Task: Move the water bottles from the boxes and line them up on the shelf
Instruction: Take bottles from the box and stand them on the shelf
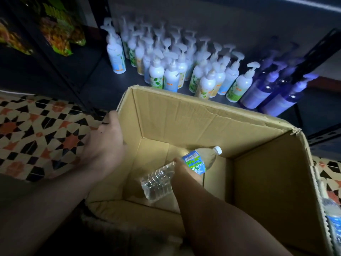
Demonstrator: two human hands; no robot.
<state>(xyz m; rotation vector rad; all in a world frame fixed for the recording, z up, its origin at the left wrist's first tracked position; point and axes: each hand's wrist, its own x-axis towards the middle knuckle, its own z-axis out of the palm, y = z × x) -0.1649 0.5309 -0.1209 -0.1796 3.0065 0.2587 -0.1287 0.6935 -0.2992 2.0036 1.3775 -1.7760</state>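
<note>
While the box is nearly emptied, the scene reads as follows, left to right. Far left: snack packets (60, 34) hang on a dark rack above the patterned tile floor (36, 133). The left hand (105, 143) rests against the outer left wall of the cardboard box (267, 172), fingers (112, 117) spread and lying loosely along the top edge, holding nothing; judged to be steadying the box. Centre: the right hand (186, 170) reaches down inside the box, fingers closed around the labelled middle of a water bottle (177, 172). The bottle lies tilted, long axis running from its base at lower left, nearer the person, to its white cap at upper right, pointing toward the far right corner of the box. No other bottle shows on the visible part of the box floor. Beyond the far wall of the box stands the dark shelf (110, 85), low and close, already carrying a cluster of white pump bottles (171, 74) and, further right, purple pump bottles (273, 93). Free shelf space shows to the left of the white cluster. Far right edge: another water bottle (334, 218) lies just outside the box, partly cut off. Judgement: the right hand has the bottle; the lift goes up and forward over the far wall, and the bottle must be turned cap-up before it is set down.
</note>
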